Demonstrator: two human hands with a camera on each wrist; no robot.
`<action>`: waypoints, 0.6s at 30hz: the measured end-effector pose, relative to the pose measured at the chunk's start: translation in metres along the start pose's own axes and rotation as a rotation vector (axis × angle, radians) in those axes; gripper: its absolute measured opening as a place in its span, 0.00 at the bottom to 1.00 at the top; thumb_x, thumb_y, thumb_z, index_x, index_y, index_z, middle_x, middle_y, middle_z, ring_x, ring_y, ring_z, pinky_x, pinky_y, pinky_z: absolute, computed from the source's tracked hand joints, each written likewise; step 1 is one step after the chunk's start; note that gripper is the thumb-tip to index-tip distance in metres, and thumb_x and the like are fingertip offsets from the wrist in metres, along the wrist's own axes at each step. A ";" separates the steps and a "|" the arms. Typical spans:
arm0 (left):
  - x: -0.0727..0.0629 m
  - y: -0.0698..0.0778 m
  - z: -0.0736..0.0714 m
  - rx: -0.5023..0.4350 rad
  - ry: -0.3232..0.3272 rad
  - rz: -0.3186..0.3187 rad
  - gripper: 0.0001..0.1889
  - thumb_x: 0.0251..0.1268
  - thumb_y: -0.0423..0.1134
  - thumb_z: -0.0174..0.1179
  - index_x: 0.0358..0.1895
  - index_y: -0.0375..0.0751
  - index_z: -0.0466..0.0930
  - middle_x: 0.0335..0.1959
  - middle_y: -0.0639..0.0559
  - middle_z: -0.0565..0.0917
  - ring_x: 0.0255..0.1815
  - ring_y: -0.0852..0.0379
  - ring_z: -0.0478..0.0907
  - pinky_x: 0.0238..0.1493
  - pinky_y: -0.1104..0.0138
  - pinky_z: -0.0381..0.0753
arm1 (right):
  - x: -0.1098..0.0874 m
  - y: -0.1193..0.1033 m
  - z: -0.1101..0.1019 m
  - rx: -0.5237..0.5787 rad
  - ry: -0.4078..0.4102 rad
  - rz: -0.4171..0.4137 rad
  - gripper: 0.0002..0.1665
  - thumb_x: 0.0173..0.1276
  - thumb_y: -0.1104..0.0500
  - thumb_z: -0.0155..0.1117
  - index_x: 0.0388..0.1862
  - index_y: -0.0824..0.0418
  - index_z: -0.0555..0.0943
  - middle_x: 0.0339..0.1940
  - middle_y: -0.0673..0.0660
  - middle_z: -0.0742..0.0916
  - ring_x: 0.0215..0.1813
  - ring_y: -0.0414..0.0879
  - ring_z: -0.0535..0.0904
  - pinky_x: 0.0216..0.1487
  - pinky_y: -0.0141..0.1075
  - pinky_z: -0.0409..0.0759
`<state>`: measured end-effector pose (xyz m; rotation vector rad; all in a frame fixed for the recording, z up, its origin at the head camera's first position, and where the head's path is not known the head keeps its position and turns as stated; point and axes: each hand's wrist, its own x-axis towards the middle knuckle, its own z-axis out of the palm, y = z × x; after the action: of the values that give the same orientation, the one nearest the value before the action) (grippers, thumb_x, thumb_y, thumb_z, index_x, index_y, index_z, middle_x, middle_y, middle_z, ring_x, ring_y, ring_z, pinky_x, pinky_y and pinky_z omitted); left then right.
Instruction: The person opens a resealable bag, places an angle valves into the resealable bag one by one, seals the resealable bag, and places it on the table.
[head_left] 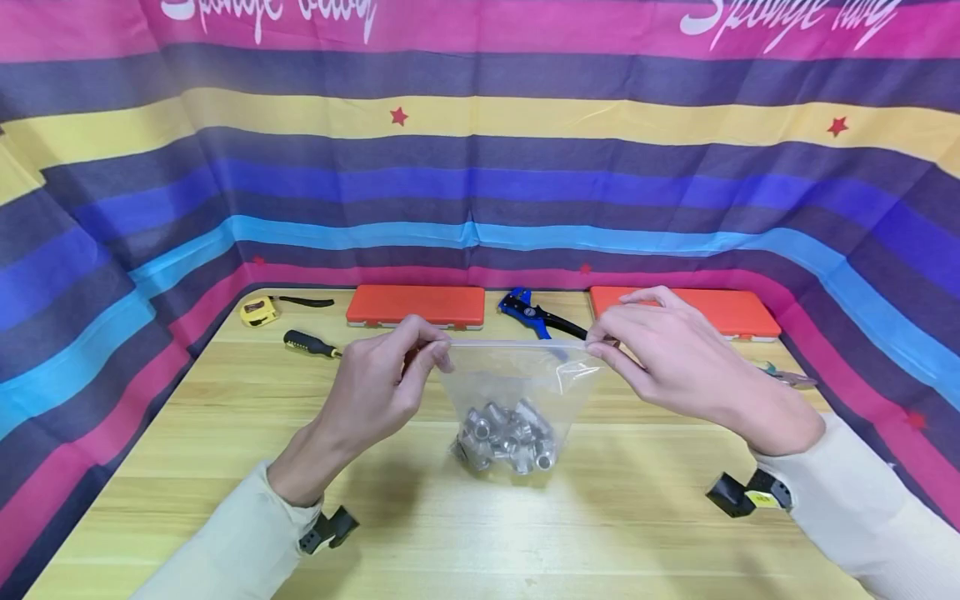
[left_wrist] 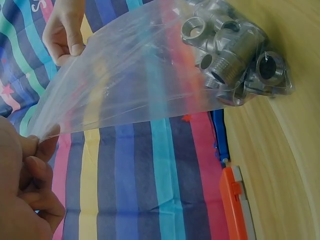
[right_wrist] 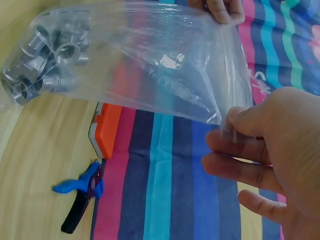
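Observation:
A clear zip bag [head_left: 517, 371] hangs by its top edge between both hands. My left hand [head_left: 382, 379] pinches one top corner between thumb and fingers, and my right hand [head_left: 667, 358] pinches the opposite corner. Several silvery threaded pipe fittings [head_left: 510, 433] lie bunched at the bottom of the bag. In the left wrist view the threaded fittings [left_wrist: 230, 55] show hollow round ends. The right wrist view has the bag's zip edge [right_wrist: 235, 85] pulled straight between the two hands. Whether the zip is sealed, I cannot tell.
Along the back of the wooden table [head_left: 480, 542] stand an orange case [head_left: 416, 305], a second orange case [head_left: 720, 307] and blue-black pliers [head_left: 528, 310]. A yellow tape measure [head_left: 258, 312] and a black-handled screwdriver [head_left: 309, 342] lie back left. Other pliers [head_left: 791, 378] lie right. Striped cloth [head_left: 472, 192] surrounds the table.

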<state>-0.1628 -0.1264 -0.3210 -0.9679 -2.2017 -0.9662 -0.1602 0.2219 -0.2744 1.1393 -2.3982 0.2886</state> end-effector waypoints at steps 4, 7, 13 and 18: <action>-0.001 0.000 0.000 -0.011 -0.002 -0.025 0.04 0.77 0.28 0.65 0.44 0.42 0.82 0.31 0.58 0.90 0.21 0.69 0.68 0.21 0.74 0.65 | -0.006 0.005 0.000 0.015 -0.007 0.014 0.10 0.69 0.63 0.77 0.43 0.51 0.86 0.37 0.41 0.90 0.41 0.40 0.87 0.67 0.51 0.75; -0.002 0.001 0.000 -0.026 -0.002 -0.037 0.05 0.77 0.28 0.65 0.44 0.42 0.82 0.31 0.59 0.89 0.21 0.70 0.68 0.21 0.74 0.64 | -0.009 0.007 -0.001 0.016 -0.002 0.023 0.03 0.74 0.59 0.75 0.43 0.51 0.87 0.38 0.41 0.90 0.40 0.40 0.87 0.68 0.50 0.75; -0.001 0.001 -0.001 -0.065 -0.013 -0.044 0.05 0.77 0.28 0.65 0.44 0.43 0.83 0.31 0.60 0.90 0.21 0.70 0.68 0.20 0.73 0.66 | -0.017 0.011 0.000 0.017 0.046 0.036 0.05 0.80 0.54 0.70 0.43 0.53 0.86 0.37 0.43 0.90 0.42 0.43 0.88 0.64 0.49 0.77; -0.002 0.001 -0.004 -0.116 -0.056 -0.085 0.03 0.81 0.31 0.63 0.47 0.43 0.83 0.33 0.61 0.90 0.30 0.67 0.82 0.32 0.69 0.83 | -0.025 0.009 0.015 0.134 0.143 0.100 0.15 0.89 0.48 0.57 0.47 0.55 0.84 0.43 0.46 0.91 0.45 0.42 0.88 0.51 0.40 0.83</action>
<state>-0.1605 -0.1302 -0.3192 -0.9704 -2.2710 -1.1288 -0.1584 0.2386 -0.2998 1.0195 -2.3411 0.5525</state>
